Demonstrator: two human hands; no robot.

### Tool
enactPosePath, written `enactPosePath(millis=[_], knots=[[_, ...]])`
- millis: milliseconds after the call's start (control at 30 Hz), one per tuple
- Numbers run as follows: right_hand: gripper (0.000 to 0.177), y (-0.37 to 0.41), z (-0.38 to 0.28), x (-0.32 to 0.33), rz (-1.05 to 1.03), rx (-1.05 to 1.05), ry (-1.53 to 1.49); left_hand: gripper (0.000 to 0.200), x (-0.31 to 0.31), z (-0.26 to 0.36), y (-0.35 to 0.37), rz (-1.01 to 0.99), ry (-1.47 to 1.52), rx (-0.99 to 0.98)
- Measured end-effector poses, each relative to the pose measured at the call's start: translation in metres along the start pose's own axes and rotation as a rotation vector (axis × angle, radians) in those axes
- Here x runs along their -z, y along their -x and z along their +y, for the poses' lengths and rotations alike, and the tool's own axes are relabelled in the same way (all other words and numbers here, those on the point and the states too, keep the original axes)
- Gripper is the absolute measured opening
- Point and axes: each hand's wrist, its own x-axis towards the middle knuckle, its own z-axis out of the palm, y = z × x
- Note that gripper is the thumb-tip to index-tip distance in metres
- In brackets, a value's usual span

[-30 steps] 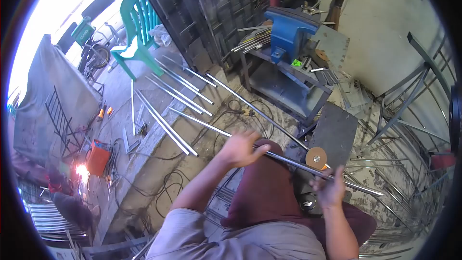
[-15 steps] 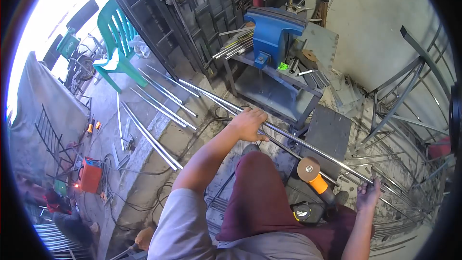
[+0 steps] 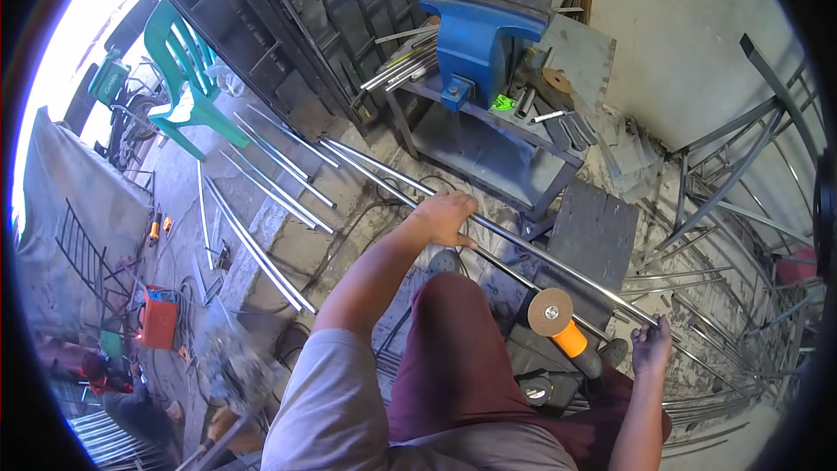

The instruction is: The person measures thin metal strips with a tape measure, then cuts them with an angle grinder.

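Note:
My left hand (image 3: 445, 216) lies over two long shiny metal tubes at mid-length, its fingers wrapped round them. The upper metal tube (image 3: 558, 267) runs down to the right, where my right hand (image 3: 652, 347) grips it near its end. The lower metal tube (image 3: 504, 269) passes beneath my left palm and behind the grinder. An angle grinder (image 3: 571, 340) with an orange body and a brown disc rests between my legs, touched by neither hand. Beside it, a black tape measure (image 3: 538, 393) lies by my thigh.
A blue bench vise (image 3: 484, 44) stands on a metal workbench (image 3: 545, 176) ahead. Cut tubes (image 3: 261, 253) lie on the floor at left, near a green chair (image 3: 187, 78) and a red machine (image 3: 159, 318). A co-worker (image 3: 131, 401) crouches lower left. Metal frames (image 3: 741, 157) lean right.
The view has shifted slightly, so the vise looks nearer. Both hands keep their hold on the tubes. A blurred greyish shape has appeared at lower left.

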Motion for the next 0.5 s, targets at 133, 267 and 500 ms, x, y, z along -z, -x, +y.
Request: enactPosePath(millis=[133,267,500], knots=[[0.026,-0.008,0.003,0.001,0.016,-0.023,0.022,0.094,0.003,0.0,-0.005,-0.008,-0.021,0.021],[0.026,-0.016,0.012,-0.008,0.041,-0.08,0.065,0.102,0.003,-0.008,-0.003,-0.052,-0.027,0.036],[0.024,-0.022,0.021,-0.021,0.218,-0.318,0.254,0.09,-0.046,-0.044,-0.006,-0.029,-0.177,0.048]])
